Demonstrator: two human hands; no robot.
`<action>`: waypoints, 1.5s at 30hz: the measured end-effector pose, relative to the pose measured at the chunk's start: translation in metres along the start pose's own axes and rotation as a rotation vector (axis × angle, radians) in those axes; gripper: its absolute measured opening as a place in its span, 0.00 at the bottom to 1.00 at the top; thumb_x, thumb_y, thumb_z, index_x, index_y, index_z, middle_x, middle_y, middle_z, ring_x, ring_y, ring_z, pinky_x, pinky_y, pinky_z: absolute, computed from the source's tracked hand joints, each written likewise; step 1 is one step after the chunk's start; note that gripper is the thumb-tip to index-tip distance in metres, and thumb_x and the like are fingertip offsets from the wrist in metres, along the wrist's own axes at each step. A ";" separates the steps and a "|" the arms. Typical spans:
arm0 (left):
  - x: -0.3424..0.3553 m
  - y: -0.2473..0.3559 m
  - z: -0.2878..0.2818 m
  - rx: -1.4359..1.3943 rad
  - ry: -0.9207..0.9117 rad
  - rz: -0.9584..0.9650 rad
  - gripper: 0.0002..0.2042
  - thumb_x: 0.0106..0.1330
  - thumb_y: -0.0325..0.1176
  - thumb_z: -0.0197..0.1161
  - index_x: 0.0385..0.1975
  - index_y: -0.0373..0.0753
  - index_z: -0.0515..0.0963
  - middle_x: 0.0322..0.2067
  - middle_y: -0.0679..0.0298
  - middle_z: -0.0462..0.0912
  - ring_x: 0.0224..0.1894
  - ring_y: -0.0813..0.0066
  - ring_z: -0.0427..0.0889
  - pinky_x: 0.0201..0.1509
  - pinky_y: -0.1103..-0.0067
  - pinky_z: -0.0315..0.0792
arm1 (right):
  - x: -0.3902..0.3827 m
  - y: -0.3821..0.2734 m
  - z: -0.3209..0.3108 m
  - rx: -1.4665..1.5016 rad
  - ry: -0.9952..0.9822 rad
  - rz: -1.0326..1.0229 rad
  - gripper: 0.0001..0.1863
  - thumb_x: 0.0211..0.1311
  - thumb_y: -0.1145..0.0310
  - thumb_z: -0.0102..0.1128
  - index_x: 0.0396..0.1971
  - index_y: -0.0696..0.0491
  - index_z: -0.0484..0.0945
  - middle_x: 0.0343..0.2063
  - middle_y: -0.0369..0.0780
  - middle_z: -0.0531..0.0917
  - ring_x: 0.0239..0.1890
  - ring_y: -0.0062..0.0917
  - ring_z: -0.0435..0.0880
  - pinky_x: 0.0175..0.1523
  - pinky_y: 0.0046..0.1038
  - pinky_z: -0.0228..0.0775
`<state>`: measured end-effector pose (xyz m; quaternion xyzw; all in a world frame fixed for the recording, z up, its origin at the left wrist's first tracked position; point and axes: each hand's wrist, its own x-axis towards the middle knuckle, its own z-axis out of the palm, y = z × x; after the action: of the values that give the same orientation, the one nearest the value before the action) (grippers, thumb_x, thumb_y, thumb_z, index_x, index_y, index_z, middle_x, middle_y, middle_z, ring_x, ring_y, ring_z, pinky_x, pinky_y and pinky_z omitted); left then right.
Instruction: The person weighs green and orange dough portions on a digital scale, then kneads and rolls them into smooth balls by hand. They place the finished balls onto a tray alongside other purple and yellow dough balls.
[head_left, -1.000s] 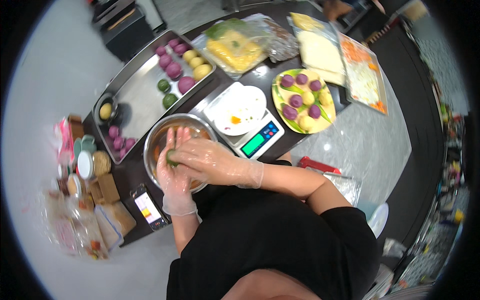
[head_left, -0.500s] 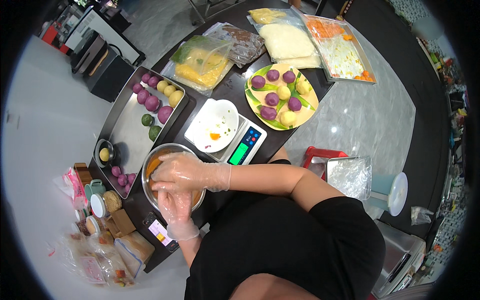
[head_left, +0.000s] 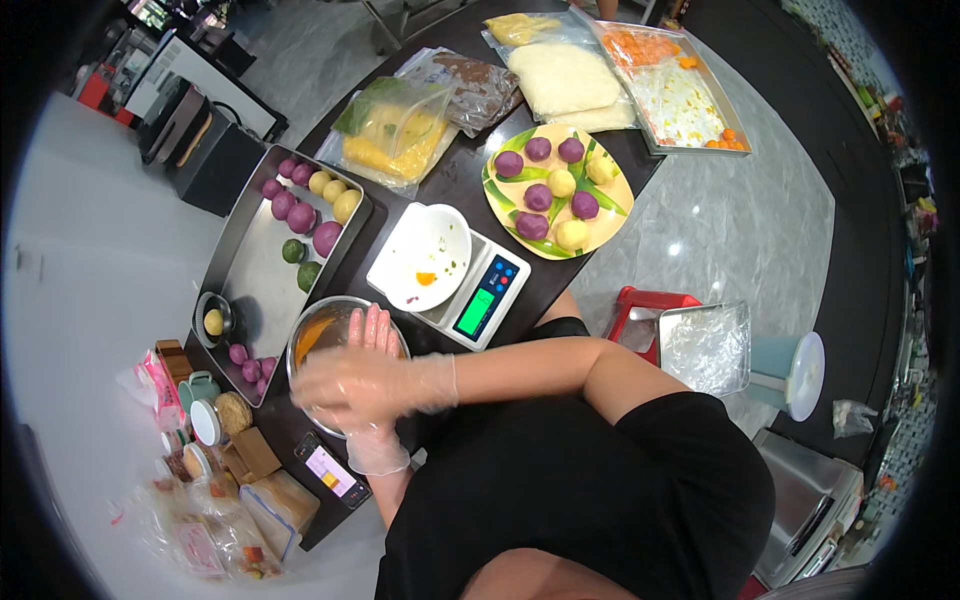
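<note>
Both hands, in clear plastic gloves, are over a steel bowl [head_left: 303, 412] with an orange mass [head_left: 314, 335] along its inside wall. My left hand [head_left: 374, 331] has its fingers stretched out and slightly apart, pointing toward the scale; its palm is mostly hidden. My right hand [head_left: 352, 388] lies across it, smeared by motion, so its fingers and anything between the two palms cannot be made out. Beyond the bowl a digital scale [head_left: 500, 297] with a lit green display carries a white dish [head_left: 440, 250] with small food scraps.
Left, a metal tray [head_left: 262, 262] holds purple, yellow and green balls and a small dark bowl [head_left: 226, 327]. A patterned plate [head_left: 610, 225] bears more balls. Bagged fillings [head_left: 405, 135] line the far edge. A phone [head_left: 331, 470], jars [head_left: 207, 423] and bags [head_left: 215, 530] sit nearby.
The left fingers have straightened and now point away from me above the bowl. My right hand has shifted toward me, across the left palm. The view has moved slightly.
</note>
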<state>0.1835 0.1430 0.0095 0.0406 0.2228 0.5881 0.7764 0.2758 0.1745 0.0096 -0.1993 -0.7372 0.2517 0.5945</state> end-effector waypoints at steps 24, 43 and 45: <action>0.001 0.008 -0.002 0.178 -0.249 0.041 0.29 0.76 0.44 0.42 0.73 0.39 0.51 0.72 0.50 0.54 0.75 0.62 0.51 0.77 0.65 0.48 | -0.010 0.003 -0.018 -0.007 -0.235 -0.016 0.15 0.59 0.62 0.61 0.43 0.54 0.82 0.48 0.45 0.82 0.53 0.39 0.80 0.61 0.40 0.69; -0.008 -0.016 0.013 -0.111 -0.052 -0.060 0.21 0.78 0.39 0.41 0.64 0.32 0.63 0.61 0.51 0.71 0.61 0.59 0.74 0.66 0.65 0.67 | -0.002 -0.011 -0.013 -0.024 -0.140 -0.102 0.13 0.57 0.67 0.62 0.41 0.56 0.82 0.44 0.45 0.84 0.50 0.42 0.81 0.57 0.40 0.72; -0.006 -0.020 0.016 -0.045 0.007 -0.026 0.20 0.78 0.37 0.41 0.62 0.33 0.65 0.60 0.51 0.73 0.59 0.59 0.75 0.64 0.65 0.69 | 0.001 0.011 -0.006 -0.100 -0.031 -0.004 0.11 0.53 0.65 0.62 0.33 0.55 0.83 0.38 0.43 0.84 0.45 0.39 0.82 0.53 0.39 0.73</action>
<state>0.2065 0.1342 0.0196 0.0182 0.2128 0.5831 0.7839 0.2815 0.1848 0.0051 -0.2233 -0.7582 0.2165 0.5730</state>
